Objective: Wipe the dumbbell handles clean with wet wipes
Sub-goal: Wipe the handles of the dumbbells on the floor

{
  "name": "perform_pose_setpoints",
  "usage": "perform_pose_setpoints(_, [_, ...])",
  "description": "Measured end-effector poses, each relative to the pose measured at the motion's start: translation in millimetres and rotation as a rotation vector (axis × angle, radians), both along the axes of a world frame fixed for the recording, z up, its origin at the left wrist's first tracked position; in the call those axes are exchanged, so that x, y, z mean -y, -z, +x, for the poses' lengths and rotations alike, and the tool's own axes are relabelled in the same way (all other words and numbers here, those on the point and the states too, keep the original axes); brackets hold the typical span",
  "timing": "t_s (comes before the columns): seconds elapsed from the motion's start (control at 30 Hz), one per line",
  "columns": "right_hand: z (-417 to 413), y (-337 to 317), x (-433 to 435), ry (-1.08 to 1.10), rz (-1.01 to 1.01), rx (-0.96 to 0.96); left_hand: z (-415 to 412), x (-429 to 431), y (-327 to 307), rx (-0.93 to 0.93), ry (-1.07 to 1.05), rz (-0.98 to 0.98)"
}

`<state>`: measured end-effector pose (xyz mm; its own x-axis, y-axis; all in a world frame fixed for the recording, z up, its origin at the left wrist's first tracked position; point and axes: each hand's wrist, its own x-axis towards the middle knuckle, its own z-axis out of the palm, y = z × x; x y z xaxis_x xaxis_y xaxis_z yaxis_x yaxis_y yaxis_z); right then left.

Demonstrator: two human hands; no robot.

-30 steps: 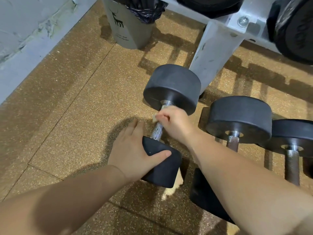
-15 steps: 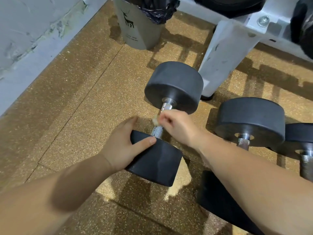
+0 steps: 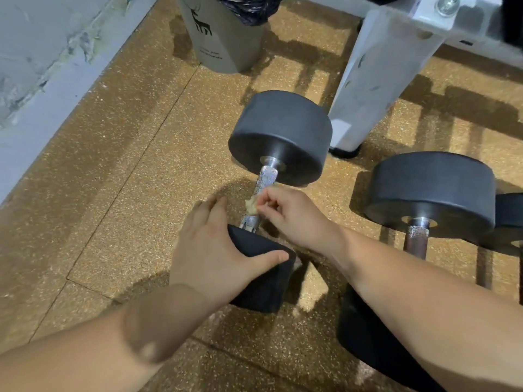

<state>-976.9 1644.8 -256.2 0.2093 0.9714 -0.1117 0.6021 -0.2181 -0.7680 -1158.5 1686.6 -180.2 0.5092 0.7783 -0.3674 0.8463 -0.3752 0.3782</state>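
Fingers (image 3: 205, 213) of the left hand (image 3: 209, 250) are laid over the inner face of the near head (image 3: 263, 281) of a dumbbell (image 3: 263, 185), with the thumb wrapped across its rim, so that the head is gripped. Whether this head touches the floor (image 3: 113, 193) cannot be told. Just beyond it, a small crumpled wipe (image 3: 252, 206) is pinched by the curled fingertips of the right hand (image 3: 294, 219) and pressed against the left side of the knurled metal handle (image 3: 267, 172), toward its lower end. The handle is seen slanting away from the near head to the far head (image 3: 283, 137), which is rested on the floor. The dumbbell is thus placed in the middle of the view, between the two forearms. To the right, a second dumbbell (image 3: 430, 190) is set apart from the first, its near end hidden by the right forearm. Behind the far head, a white rack leg (image 3: 379, 72) is planted on the floor. Farther off, a grey bin (image 3: 223, 32) with a black liner and a deer print is set near the wall (image 3: 42, 52).
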Motion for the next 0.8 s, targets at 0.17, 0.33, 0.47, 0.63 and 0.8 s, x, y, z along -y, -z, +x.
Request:
perform_pose_setpoints(0.17, [-6, 4, -22, 0.044, -0.007, 0.042, -21, -33, 7, 0.109, -0.091, -0.111])
perform_pose_setpoints(0.33, [-21, 5, -58, 0.345, 0.068, -0.076, -42, -72, 5, 0.111, -0.045, -0.120])
perform_pose_setpoints(0.47, [-40, 14, -51, 0.112, 0.054, -0.060, -38, -61, -6, 0.174, -0.088, 0.021])
perform_pose_setpoints(0.63, [-39, 17, -68, 0.108, 0.057, -0.098, -34, -55, 9, 0.019, -0.102, 0.031])
perform_pose_setpoints(0.8, [-44, 23, -84, 0.203, -0.003, -0.121, -60, -101, 6, 0.052, -0.133, -0.091])
